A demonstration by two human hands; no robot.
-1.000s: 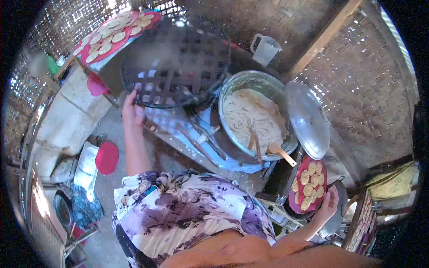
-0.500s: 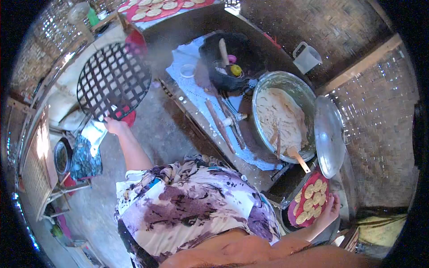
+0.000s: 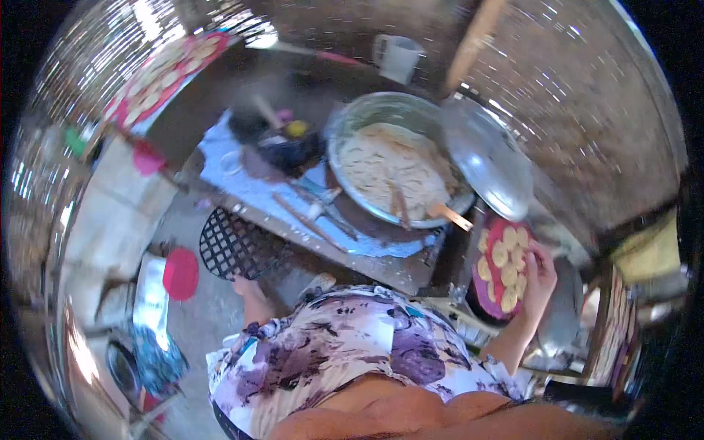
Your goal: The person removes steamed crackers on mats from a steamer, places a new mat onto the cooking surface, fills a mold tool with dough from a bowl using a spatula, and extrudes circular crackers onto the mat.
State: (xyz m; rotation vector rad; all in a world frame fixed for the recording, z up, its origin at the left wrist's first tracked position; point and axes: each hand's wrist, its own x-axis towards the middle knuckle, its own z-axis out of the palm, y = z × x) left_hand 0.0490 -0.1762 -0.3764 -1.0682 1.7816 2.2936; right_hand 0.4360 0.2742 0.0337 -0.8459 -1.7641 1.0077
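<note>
Rack (image 3: 232, 246), black, round, latticed.
Left hand (image 3: 249, 289): fingers grasping its rim. Right hand (image 3: 540, 273): fingers at dough rounds (image 3: 500, 254); cannot tell whether grasping.

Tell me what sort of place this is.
Probably a simple kitchen or small food workshop: a big pot of pale, dough-like mix, flat rounds laid out beside it, and a woven-looking wall.

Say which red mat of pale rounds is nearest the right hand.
The mat by the metal lid, right hand at its edge; the upper-left mat lies farther.
</note>
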